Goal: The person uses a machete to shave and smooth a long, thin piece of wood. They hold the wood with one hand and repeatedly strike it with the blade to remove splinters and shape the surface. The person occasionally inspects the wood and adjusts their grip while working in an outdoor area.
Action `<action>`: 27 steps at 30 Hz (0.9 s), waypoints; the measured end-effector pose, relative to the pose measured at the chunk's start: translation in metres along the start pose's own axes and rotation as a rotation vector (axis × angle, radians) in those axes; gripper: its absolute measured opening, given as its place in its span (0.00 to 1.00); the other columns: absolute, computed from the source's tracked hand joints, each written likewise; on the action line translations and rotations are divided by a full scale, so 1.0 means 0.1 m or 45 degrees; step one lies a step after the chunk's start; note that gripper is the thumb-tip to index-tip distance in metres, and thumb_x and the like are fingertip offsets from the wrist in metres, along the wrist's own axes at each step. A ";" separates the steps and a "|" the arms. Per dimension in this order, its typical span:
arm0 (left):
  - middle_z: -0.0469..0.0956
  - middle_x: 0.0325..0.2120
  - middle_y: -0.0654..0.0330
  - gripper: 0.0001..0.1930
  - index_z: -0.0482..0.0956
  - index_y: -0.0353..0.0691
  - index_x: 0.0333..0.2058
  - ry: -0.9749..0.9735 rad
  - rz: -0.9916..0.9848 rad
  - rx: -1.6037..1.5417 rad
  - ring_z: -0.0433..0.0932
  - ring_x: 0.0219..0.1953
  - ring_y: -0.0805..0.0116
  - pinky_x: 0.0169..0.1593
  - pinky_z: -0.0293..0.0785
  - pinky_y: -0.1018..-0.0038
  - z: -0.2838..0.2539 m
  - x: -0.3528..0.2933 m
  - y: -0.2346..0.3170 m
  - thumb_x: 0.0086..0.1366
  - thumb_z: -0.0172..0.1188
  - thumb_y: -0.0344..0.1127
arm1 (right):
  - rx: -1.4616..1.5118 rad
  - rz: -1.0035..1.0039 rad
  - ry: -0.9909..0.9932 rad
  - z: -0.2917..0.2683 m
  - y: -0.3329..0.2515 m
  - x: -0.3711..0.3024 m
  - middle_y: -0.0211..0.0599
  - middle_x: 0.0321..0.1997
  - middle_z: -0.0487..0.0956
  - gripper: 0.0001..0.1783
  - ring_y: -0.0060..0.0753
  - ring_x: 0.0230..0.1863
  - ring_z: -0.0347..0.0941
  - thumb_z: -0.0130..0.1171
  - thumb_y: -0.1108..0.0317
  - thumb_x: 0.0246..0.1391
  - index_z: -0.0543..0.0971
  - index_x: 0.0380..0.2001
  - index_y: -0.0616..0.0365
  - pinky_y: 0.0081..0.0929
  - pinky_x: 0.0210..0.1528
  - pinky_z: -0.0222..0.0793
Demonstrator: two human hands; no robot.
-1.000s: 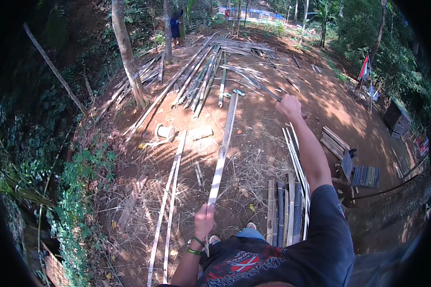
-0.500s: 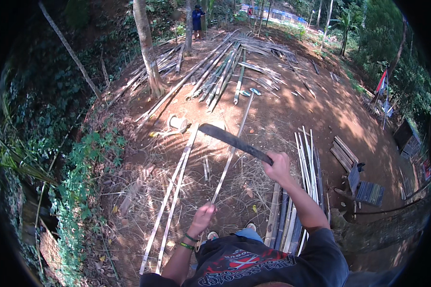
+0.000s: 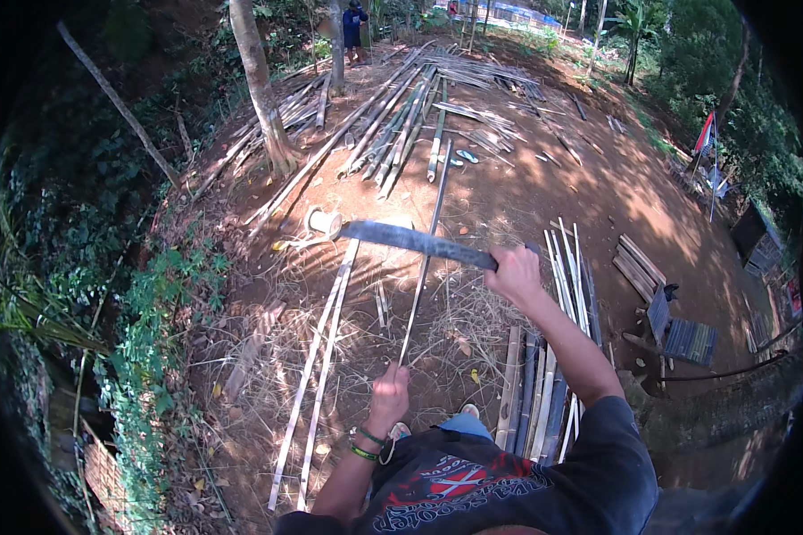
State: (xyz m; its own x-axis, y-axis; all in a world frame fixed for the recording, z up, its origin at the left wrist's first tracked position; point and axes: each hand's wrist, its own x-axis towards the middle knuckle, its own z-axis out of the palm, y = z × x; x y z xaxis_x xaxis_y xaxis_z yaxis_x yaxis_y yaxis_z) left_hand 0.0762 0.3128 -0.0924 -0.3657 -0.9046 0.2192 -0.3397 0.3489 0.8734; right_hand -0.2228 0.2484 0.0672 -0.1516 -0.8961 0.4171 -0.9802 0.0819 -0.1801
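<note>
My right hand (image 3: 514, 273) is closed on the handle of a machete (image 3: 419, 242), its long dark blade pointing left across the strip I hold. In my left hand (image 3: 389, 392), the fingers are wrapped round the near end of a long, thin bamboo strip (image 3: 426, 252). The strip runs away from me toward the bamboo pile, its far part looking dark. In this view the blade crosses over the strip near its middle; whether they touch I cannot tell. Left of the strip, two pale bamboo strips (image 3: 317, 370) lie on the ground.
Split bamboo lengths (image 3: 531, 392) and pale strips (image 3: 569, 267) lie at my right. A roll of cord or strip (image 3: 323, 222) sits ahead. Farther off are a large bamboo pile (image 3: 400, 125), sandals (image 3: 464, 156), a tree trunk (image 3: 257, 80) and a person (image 3: 354, 31). Dense plants (image 3: 165, 357) edge the left.
The machete has turned more level and its blade shows a broader face. The strip has rolled from its pale side to a darker one, and my left hand sits slightly lower.
</note>
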 end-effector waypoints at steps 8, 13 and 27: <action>0.73 0.21 0.40 0.13 0.72 0.32 0.32 0.006 0.032 0.046 0.76 0.27 0.37 0.26 0.69 0.51 0.14 -0.13 -0.19 0.71 0.48 0.37 | -0.004 0.048 -0.012 -0.17 0.20 -0.05 0.50 0.18 0.79 0.09 0.53 0.23 0.79 0.59 0.63 0.44 0.82 0.25 0.56 0.47 0.31 0.75; 0.72 0.18 0.43 0.11 0.72 0.32 0.32 0.128 0.225 0.189 0.76 0.23 0.41 0.24 0.70 0.53 0.19 -0.01 -0.12 0.71 0.48 0.34 | 0.059 -0.526 -0.248 0.28 -0.29 -0.63 0.41 0.18 0.79 0.10 0.44 0.18 0.77 0.57 0.65 0.35 0.82 0.24 0.55 0.42 0.26 0.75; 0.66 0.18 0.69 0.25 0.77 0.36 0.34 -0.386 -0.474 -0.692 0.63 0.20 0.81 0.25 0.60 0.78 -0.02 -0.46 -0.64 0.76 0.37 0.50 | 0.177 0.431 0.258 -0.22 0.76 0.45 0.58 0.23 0.78 0.15 0.60 0.28 0.77 0.55 0.61 0.49 0.84 0.27 0.63 0.49 0.35 0.67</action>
State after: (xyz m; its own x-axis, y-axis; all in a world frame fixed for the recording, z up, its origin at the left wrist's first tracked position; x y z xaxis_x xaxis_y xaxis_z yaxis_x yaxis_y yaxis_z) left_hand 0.1162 0.3313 -0.1577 -0.5605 -0.8046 -0.1962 -0.0382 -0.2115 0.9766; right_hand -0.3069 0.2242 0.0918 -0.4976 -0.7237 0.4781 -0.8465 0.2848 -0.4498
